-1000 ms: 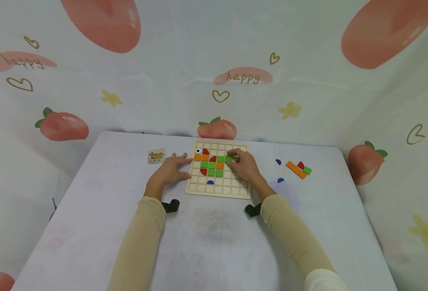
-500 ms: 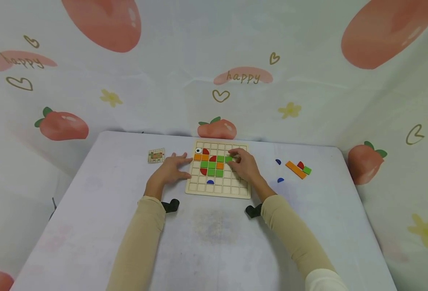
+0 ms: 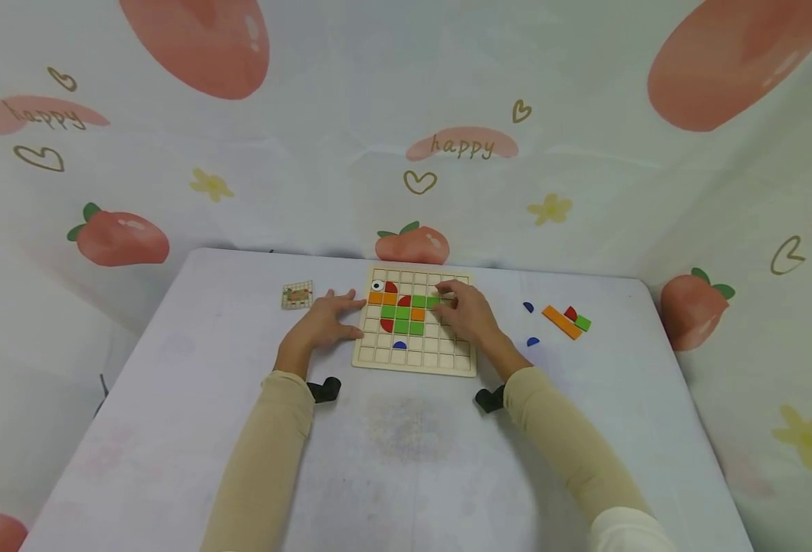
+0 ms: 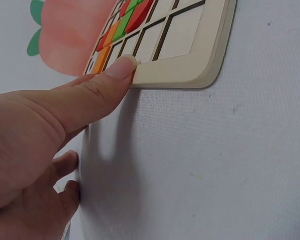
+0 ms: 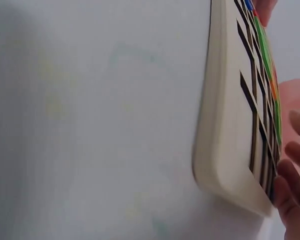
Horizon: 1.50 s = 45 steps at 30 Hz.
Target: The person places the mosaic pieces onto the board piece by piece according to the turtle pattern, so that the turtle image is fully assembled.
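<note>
A wooden grid board (image 3: 447, 360) lies on the table, bearing several green, orange and red tiles, a white eye tile (image 3: 376, 286) and a blue half-round tile (image 3: 399, 346). My left hand (image 3: 319, 322) spreads its fingers along the board's left edge; in the left wrist view the thumb (image 4: 92, 97) rests on the rim. Over the board's right side is my right hand (image 3: 471, 310), thumb and forefinger apart, just right of the end green tile (image 3: 432, 303). Only part of the right fingers (image 5: 292, 187) shows in the right wrist view.
On the right lie two blue half-round tiles (image 3: 533, 342), an orange strip (image 3: 561, 323), a red piece (image 3: 570, 313) and a green square (image 3: 583, 323). A small patterned card (image 3: 297, 295) lies left of the board. Behind the table hangs a printed cloth (image 3: 350, 192).
My right hand and forearm have shifted slightly to the right, away from the end green tile, which stays on the board. The left hand keeps its place.
</note>
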Motion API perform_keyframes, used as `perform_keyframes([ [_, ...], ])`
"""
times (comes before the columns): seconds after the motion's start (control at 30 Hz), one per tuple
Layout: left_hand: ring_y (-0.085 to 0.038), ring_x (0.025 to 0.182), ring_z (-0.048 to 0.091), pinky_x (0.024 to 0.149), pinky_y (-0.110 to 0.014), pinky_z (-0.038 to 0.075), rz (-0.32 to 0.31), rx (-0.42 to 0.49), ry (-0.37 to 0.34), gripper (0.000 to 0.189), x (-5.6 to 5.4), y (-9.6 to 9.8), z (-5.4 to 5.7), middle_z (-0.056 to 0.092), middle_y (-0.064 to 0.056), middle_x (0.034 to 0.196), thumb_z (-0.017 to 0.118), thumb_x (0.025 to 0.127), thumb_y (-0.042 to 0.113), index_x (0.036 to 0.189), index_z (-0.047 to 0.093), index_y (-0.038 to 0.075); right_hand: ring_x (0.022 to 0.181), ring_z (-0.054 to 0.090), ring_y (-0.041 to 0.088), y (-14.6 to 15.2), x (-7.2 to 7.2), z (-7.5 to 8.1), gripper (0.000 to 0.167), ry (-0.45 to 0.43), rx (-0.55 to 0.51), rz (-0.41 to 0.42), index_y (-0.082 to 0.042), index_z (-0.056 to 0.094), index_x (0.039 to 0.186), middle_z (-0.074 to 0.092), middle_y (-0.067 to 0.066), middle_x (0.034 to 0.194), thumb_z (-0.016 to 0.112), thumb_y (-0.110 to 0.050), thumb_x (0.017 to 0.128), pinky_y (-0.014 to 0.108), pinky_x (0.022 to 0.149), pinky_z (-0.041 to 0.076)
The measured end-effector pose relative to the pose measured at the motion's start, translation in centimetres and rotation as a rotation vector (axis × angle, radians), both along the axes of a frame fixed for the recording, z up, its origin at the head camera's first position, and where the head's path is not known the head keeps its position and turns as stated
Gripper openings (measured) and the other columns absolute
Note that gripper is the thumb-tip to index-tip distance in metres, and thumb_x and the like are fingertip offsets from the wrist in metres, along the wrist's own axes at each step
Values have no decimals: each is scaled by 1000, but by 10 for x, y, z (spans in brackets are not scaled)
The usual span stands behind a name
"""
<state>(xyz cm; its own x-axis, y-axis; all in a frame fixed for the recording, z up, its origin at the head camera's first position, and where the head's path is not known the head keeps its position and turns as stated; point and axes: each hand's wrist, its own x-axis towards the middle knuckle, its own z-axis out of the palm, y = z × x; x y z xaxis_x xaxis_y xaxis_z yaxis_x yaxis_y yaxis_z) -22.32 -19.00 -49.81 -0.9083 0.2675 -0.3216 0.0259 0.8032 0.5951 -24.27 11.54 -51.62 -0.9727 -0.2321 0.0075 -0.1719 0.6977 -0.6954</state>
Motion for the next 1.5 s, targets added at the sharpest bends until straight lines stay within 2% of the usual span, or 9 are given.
perform_keyframes([
  [0.1,-42,160,1,128,-63,10,-4,-4,1,74,0,1,0,27,-4,170,81,87,25,153,48,20,106,60,27,5,0,5,44,82,102,34,-12,58,140,66,8,136,64,-29,101,43,95,54],
  [0.27,-41,161,1,128,-62,10,-6,-21,1,74,-1,1,1,26,-3,170,81,88,26,154,47,21,129,53,35,15,3,14,54,180,341,83,-13,49,148,57,9,147,57,-40,103,51,108,48],
  [0.4,-41,161,1,128,-63,10,-8,-30,-6,74,-1,0,1,26,-3,170,80,88,27,154,47,21,147,40,37,24,5,17,65,157,506,106,-17,38,156,42,9,160,52,-51,103,58,119,37],
  [0.53,-42,160,1,128,-63,10,-9,-34,-7,74,0,-1,1,25,-4,170,80,88,28,154,46,21,159,19,37,35,6,12,76,98,594,104,-18,24,163,24,9,171,46,-59,102,63,128,17],
  [0.7,-42,160,1,128,-64,10,0,-21,4,74,1,-4,1,26,-4,170,80,88,27,154,47,21,160,6,41,50,5,10,82,58,603,72,-19,16,165,11,11,174,44,-63,101,68,127,3],
  [0.87,-42,161,1,128,-63,11,-2,-16,0,74,0,-1,-1,26,-4,170,81,88,27,154,47,21,160,4,43,71,7,11,85,14,600,16,-18,13,165,7,13,174,44,-63,100,69,126,0],
  [1.03,-42,160,1,128,-63,11,-6,-26,0,74,-1,0,-2,26,-4,170,80,88,27,154,47,21,159,3,45,97,6,5,85,-15,573,-33,-15,14,164,7,16,173,43,-62,101,71,125,-2],
  [1.27,-43,160,2,128,-63,11,-9,-23,5,74,-2,-1,-3,26,-5,170,81,88,27,154,47,21,157,6,49,135,12,-1,83,-35,578,-76,-12,15,163,10,21,171,39,-63,103,73,123,0],
  [1.5,-44,160,3,128,-64,11,-18,-22,17,75,-2,0,-4,26,-7,169,81,88,28,154,47,20,153,12,53,160,25,2,77,-29,510,-140,-8,23,160,17,26,168,48,-52,102,75,122,4],
])
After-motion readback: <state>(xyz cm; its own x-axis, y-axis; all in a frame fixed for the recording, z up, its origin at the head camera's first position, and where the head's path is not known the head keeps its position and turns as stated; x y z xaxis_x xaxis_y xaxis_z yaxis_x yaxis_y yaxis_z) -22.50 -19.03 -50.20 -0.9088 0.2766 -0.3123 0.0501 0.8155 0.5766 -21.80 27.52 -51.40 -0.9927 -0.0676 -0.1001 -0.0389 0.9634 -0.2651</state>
